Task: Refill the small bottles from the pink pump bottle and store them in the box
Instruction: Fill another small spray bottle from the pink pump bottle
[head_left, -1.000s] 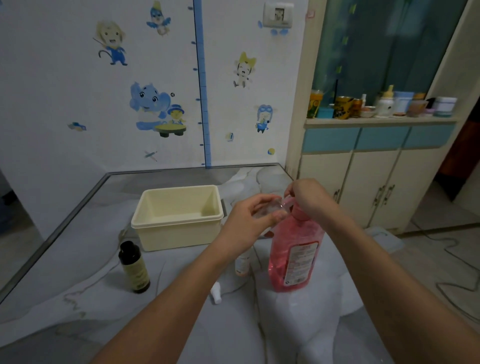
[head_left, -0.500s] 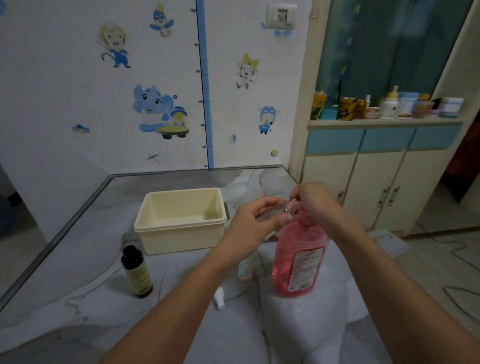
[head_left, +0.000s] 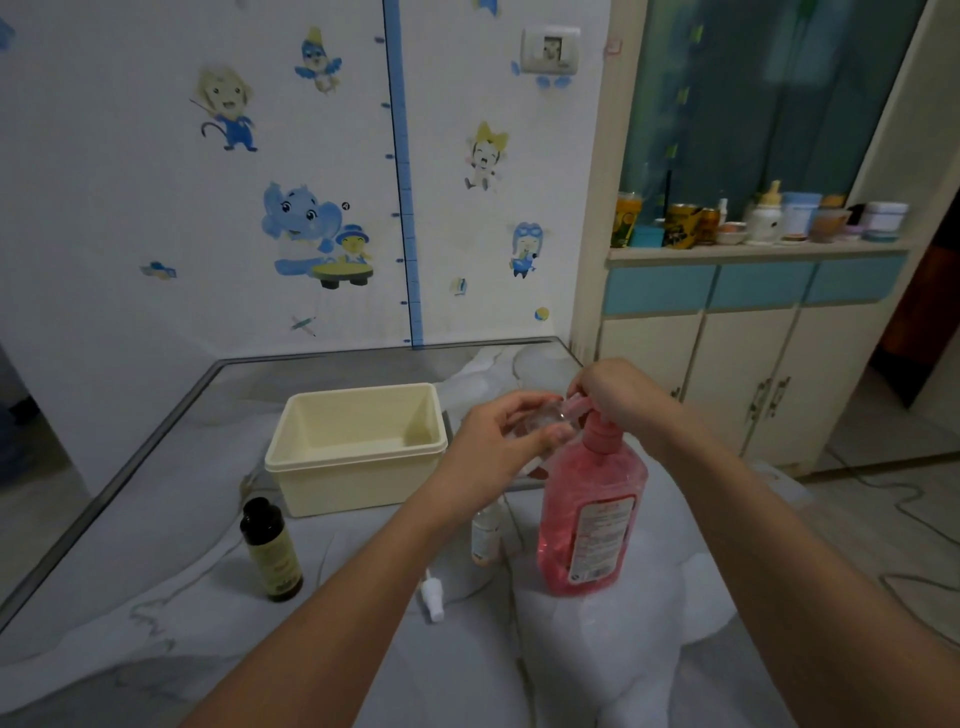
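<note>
The pink pump bottle (head_left: 589, 514) stands on the table, right of centre. My right hand (head_left: 613, 395) rests on its pump head, fingers closed over the nozzle. My left hand (head_left: 498, 436) holds a small clear bottle (head_left: 540, 421) up against the nozzle. A second small bottle (head_left: 485, 535) stands uncapped just left of the pink bottle, partly hidden by my left forearm. Its white spray cap (head_left: 432, 597) lies on the table in front. The cream box (head_left: 358, 449) sits empty behind, to the left.
A dark brown bottle (head_left: 270, 551) with a yellowish label stands front-left of the box. The table's metal edge (head_left: 130, 467) runs along the left. A cabinet (head_left: 748, 358) with jars on top stands to the right, beyond the table.
Both hands stay at the pump nozzle with the small bottle. The view has tilted down slightly; nothing on the table has moved.
</note>
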